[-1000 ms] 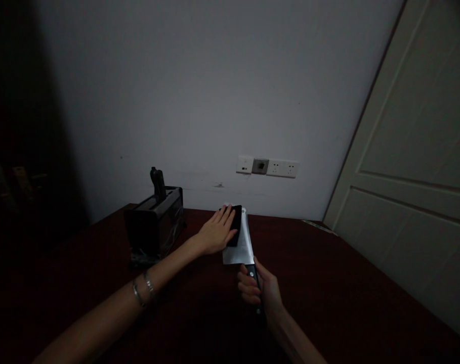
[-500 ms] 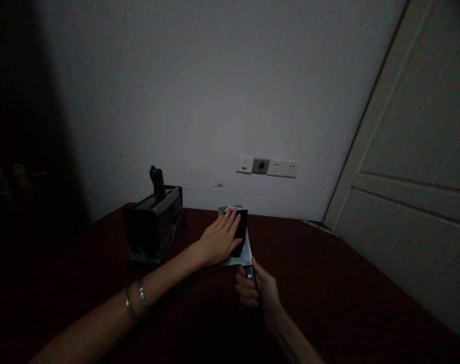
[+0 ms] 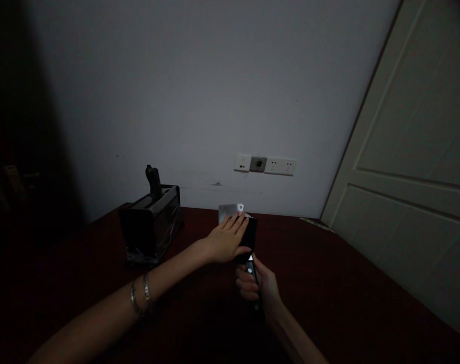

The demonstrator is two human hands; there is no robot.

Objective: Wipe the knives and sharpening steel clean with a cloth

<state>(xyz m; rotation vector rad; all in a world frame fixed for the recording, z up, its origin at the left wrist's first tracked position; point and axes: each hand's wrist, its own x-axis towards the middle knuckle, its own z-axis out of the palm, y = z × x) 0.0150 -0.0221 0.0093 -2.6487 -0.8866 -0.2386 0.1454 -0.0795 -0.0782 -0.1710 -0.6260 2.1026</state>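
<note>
A cleaver lies flat on the dark red table (image 3: 339,283); only the far end of its steel blade (image 3: 230,211) shows. My right hand (image 3: 258,288) is closed round the cleaver's black handle. My left hand (image 3: 227,240) lies flat, fingers stretched out, pressing a dark cloth or sponge (image 3: 248,235) onto the blade. The cloth covers most of the blade's near part. Two bracelets sit on my left wrist.
A dark knife block (image 3: 152,222) with one black handle sticking up stands at the back left of the table. A row of wall sockets (image 3: 265,165) is on the white wall. A pale door (image 3: 415,167) stands on the right. The room is dim.
My left hand has slid the dark cloth to the right and toward me across the blade, which it now hides more of. My right hand has kept hold of the handle.
</note>
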